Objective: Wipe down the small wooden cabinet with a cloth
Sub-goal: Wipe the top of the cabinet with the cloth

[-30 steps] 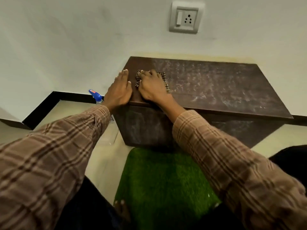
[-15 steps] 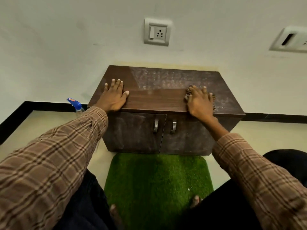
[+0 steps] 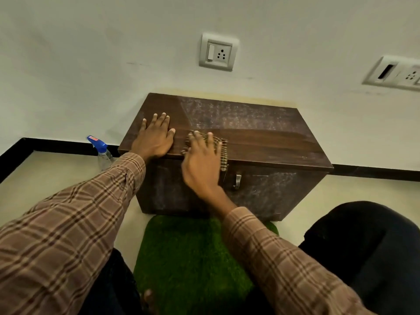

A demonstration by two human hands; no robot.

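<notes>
A small dark wooden cabinet (image 3: pixel 261 142) stands against the wall, its top dusty at the back and right, cleaner along the front strip. My left hand (image 3: pixel 154 138) lies flat on the top's left front corner, fingers straight. My right hand (image 3: pixel 202 160) presses a checked brown cloth (image 3: pixel 221 147) onto the front edge of the top, just left of the middle; the cloth hangs slightly over the edge. Two metal door handles (image 3: pixel 237 181) sit on the front, one partly hidden by my right hand.
A spray bottle with a blue head (image 3: pixel 101 151) stands on the floor left of the cabinet. A green grass mat (image 3: pixel 191 258) lies before it. Wall sockets (image 3: pixel 218 52) sit above. My dark-trousered knee (image 3: pixel 363 242) is at the right.
My right hand slid the cloth from the left end to the right end of the top, then back leftward to near the middle. My left hand stayed on the left corner.
</notes>
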